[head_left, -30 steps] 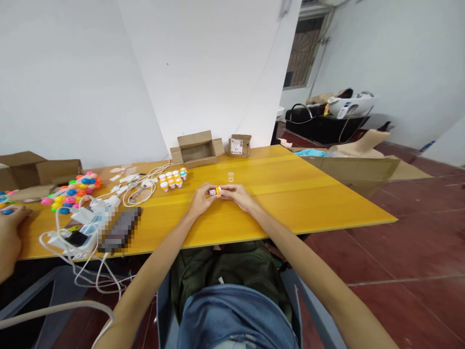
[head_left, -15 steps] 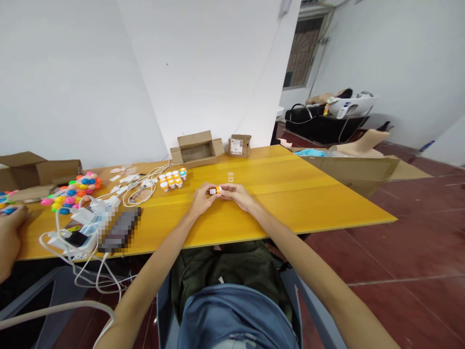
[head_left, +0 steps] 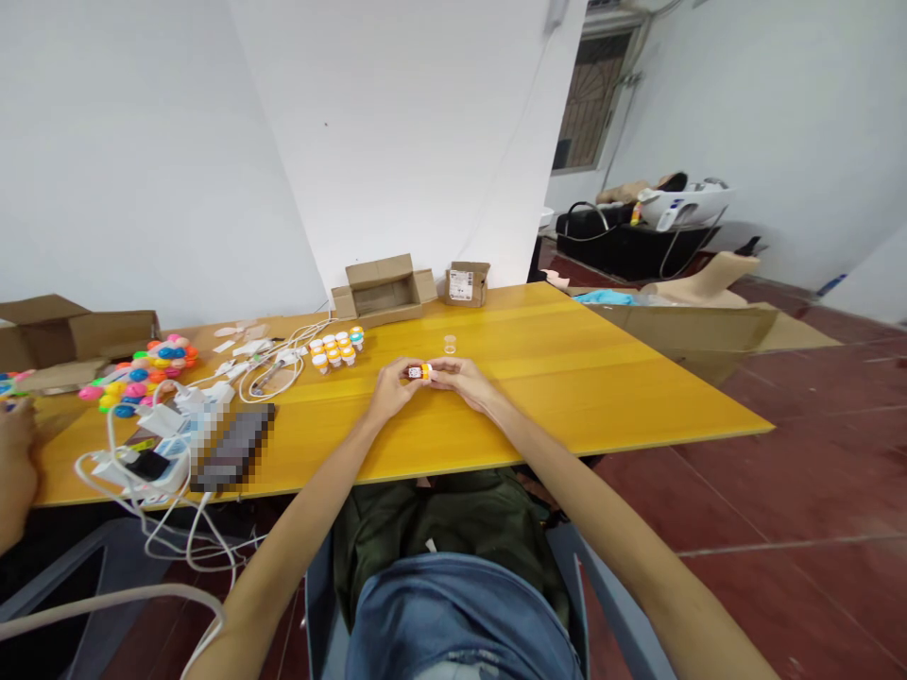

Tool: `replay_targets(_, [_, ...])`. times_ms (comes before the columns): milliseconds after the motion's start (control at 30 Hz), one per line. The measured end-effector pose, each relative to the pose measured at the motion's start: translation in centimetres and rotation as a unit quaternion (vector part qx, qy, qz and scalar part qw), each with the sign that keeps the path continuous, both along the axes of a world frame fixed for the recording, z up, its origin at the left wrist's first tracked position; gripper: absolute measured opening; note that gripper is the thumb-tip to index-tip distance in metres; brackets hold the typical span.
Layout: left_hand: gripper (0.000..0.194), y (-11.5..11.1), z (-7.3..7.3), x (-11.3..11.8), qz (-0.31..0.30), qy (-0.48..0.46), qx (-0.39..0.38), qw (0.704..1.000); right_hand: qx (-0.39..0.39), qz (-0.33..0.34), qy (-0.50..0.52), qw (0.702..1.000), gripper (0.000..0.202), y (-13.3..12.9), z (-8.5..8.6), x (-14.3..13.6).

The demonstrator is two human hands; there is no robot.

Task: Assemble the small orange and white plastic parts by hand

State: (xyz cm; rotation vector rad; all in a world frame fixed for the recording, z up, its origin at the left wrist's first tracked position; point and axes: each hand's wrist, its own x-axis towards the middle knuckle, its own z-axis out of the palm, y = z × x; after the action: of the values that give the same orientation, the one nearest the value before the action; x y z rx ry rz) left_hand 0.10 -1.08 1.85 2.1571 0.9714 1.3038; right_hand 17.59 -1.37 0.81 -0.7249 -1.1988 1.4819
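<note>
Handling step: left hand (head_left: pixel 389 390) is gripping small orange-and-white container (head_left: pixel 416 373) at its white end, right hand (head_left: pixel 462 381) is pinching its orange end, over bench (head_left: pixel 545 378); any turning probably calling for steady fingers.

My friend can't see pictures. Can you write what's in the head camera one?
The left hand and right hand hold a small orange and white bottle over a yellow table. Similar bottles, colorful balls and cardboard boxes sit nearby.
</note>
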Motion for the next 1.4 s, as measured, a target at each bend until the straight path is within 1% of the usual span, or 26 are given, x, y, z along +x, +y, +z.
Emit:
replay_targets(233, [0.018,-0.21,0.19,-0.18,-0.006,0.017,0.008,1.0,-0.021,-0.003,-0.015,1.0,0.031,-0.08,0.27,-0.06])
replay_targets(333, [0.019,-0.17,0.17,-0.27,-0.007,0.021,0.012,1.0,-0.016,0.007,-0.018,1.0,0.032,-0.13,0.33,-0.01])
replay_targets(567, [0.019,0.15,0.0,-0.19,-0.011,0.008,-0.019,1.0,0.003,0.011,-0.01,1.0,0.034,-0.32,0.38,0.0])
replay_targets(767, [0.019,0.12,-0.04,-0.15,0.001,0.02,-0.004,1.0,-0.004,0.016,-0.006,1.0,0.034,-0.15,0.25,0.0])
replay_targets(967, [0.03,-0.07,0.12,-0.07,-0.009,0.033,0.017,0.999,-0.025,0.002,0.012,1.0,0.033,0.14,0.09,0.06])
replay_targets(1100, [0.022,-0.04,0.16,-0.16,-0.009,0.04,0.009,0.999,-0.022,0.013,0.005,1.0,0.031,0.21,0.05,0.12])
replay_targets(1400, [0.019,0.17,0.03,-0.1,-0.002,0.029,-0.002,1.0,-0.019,0.016,0.005,1.0,0.031,0.23,0.0,0.13])
